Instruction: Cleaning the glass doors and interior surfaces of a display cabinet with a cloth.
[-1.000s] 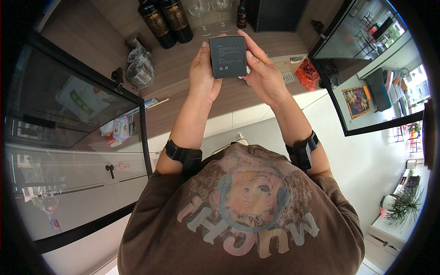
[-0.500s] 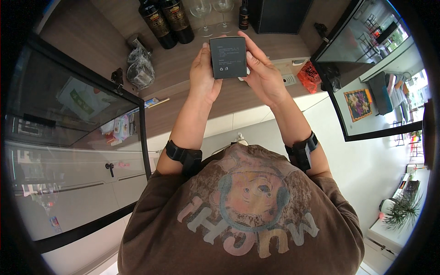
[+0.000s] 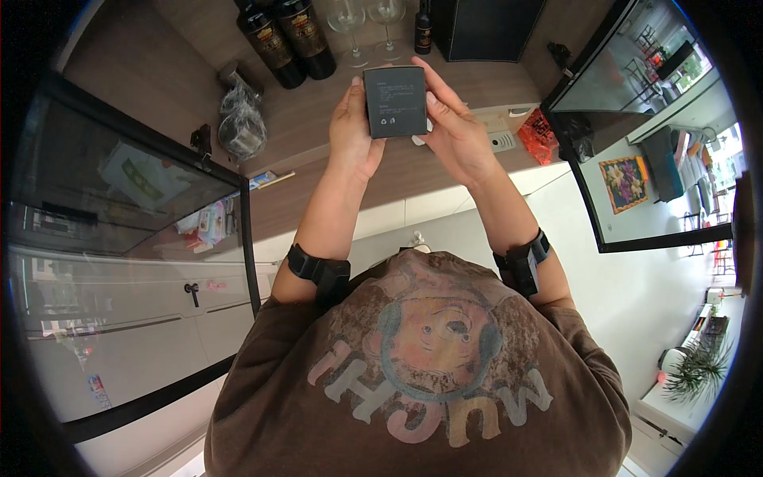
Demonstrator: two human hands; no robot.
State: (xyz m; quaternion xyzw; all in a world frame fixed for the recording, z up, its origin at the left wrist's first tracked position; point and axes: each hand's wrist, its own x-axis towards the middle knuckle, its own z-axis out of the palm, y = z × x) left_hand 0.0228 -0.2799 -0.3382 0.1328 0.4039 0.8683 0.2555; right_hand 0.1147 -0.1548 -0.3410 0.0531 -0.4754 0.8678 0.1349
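Between my two hands I hold a small dark grey cardboard box [image 3: 396, 99], its face with faint pale print turned toward me. My left hand [image 3: 350, 131] grips its left side, the thumb along the edge. On the right side, my right hand [image 3: 459, 131] holds it with the thumb near the edge and the index finger stretched up past the top corner. The box's far side and some fingertips are hidden. Something small and white shows by the right palm, too small to name. Black bands sit around both of my arms.
Behind the box, a wooden cabinet holds dark bottles [image 3: 304, 40], wine glasses [image 3: 347, 24], a small dark bottle [image 3: 423, 32] and a black box [image 3: 489, 28]. A plastic-wrapped item [image 3: 242, 127] stands left, a red bag [image 3: 538, 137] right. Glass doors [image 3: 143, 199] stand ajar on both sides.
My grip on the box looks the same. The cabinet and its contents have shifted very slightly in the picture.
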